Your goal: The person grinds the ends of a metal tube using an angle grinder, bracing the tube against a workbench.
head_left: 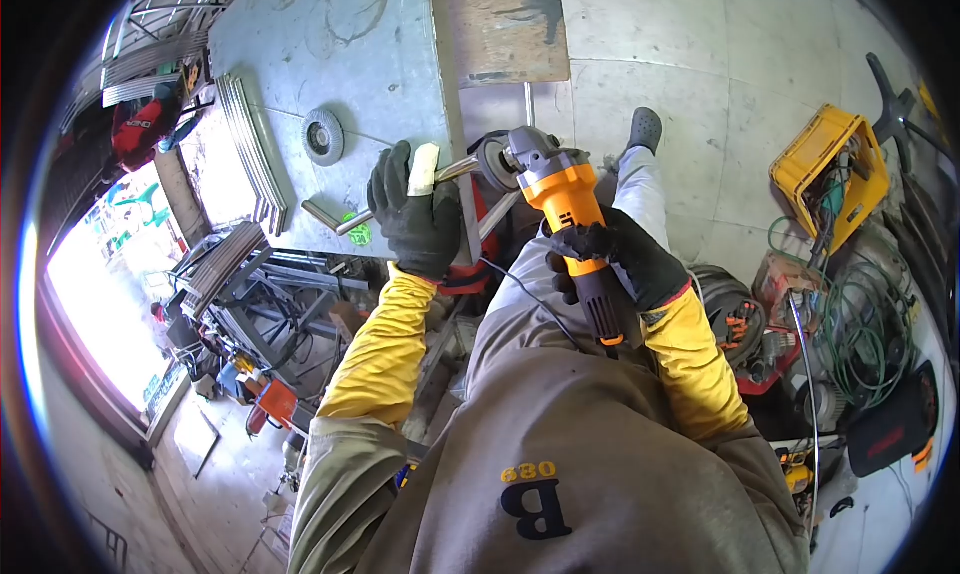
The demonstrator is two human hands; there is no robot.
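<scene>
My left hand [412, 214], in a dark glove with pale tape around one finger, is closed on a thin metal tube [457, 170] over the workbench's edge. One end of the tube reaches the disc [496, 164] of an orange and black angle grinder [562, 196]; the other shows left of the glove. Wrapped around the grinder's body is my gloved right hand [630, 259]. A dark cord [530, 296] runs across my lap. Left of my left hand, a short metal piece [320, 215] and a small abrasive wheel [323, 137] lie on the grey workbench [290, 49].
Bent metal tubes [250, 154] are stacked at the bench's left side. A wooden board [510, 29] is beyond its right edge. On the right stand a yellow crate [832, 174] and coiled green hose [865, 324]. A person in red [140, 129] is at far left.
</scene>
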